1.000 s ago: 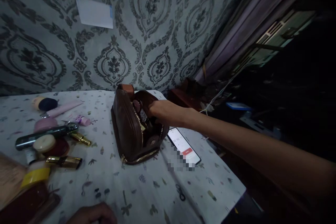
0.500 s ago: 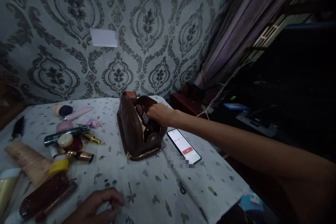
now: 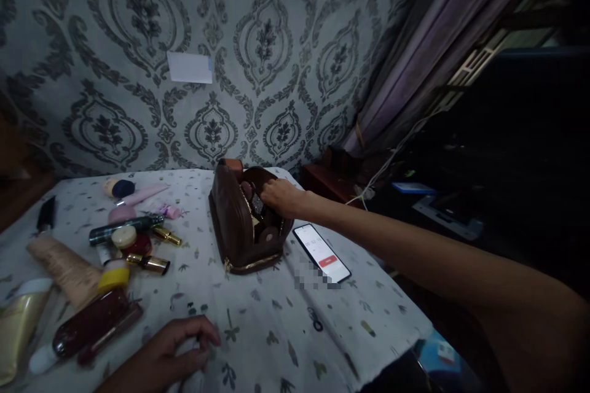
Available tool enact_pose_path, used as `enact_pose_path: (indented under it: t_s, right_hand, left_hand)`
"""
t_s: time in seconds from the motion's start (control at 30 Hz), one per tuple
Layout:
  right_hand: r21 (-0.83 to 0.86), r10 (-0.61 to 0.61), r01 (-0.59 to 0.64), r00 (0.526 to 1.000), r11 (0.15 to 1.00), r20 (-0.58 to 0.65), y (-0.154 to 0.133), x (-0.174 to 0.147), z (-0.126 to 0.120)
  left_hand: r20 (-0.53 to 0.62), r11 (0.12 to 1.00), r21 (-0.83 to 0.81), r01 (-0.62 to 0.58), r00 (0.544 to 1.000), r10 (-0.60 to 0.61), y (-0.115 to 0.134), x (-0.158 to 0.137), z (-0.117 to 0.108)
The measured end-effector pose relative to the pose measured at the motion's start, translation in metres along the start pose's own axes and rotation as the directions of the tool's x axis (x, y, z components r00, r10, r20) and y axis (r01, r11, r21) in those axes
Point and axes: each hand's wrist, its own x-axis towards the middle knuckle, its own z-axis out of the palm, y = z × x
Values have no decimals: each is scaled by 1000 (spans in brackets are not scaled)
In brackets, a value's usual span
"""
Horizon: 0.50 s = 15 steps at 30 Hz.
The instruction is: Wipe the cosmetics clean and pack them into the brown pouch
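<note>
A brown makeup bag [image 3: 230, 227] stands unzipped on the cloth-covered table, with several small items inside, among them a glittery piece [image 3: 257, 203]. My right hand [image 3: 282, 198] reaches into its opening from the right. Those fingers are curled and their tips are hidden in the bag, so what they grip cannot be made out. My left hand [image 3: 177, 350] rests on the cloth at the near edge, fingers loosely bent and apart, holding nothing. Left of the bag lie a gold lipstick tube [image 3: 150, 263], a dark green tube [image 3: 124, 229] and a dark red bottle [image 3: 90, 322].
A phone [image 3: 325, 255] showing a timer lies right of the bag. More cosmetics spread over the left side, including a beige tube [image 3: 64, 270], a gold tube [image 3: 23, 331] and a makeup brush [image 3: 118, 188]. The patterned wall [image 3: 258, 104] rises behind. Cables [image 3: 382, 169] hang at the right.
The view has shifted slightly, so the table's things sit a little further right. My right hand stays in the bag, and my left hand stays on the cloth.
</note>
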Motion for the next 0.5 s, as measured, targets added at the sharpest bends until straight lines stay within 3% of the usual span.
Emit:
enact_pose_path:
  t_s: [0.5]
  right_hand:
    - [-2, -23, 23, 999, 1000, 31, -1, 4, -3]
  left_hand:
    - [14, 994, -31, -104, 994, 105, 8, -4, -3]
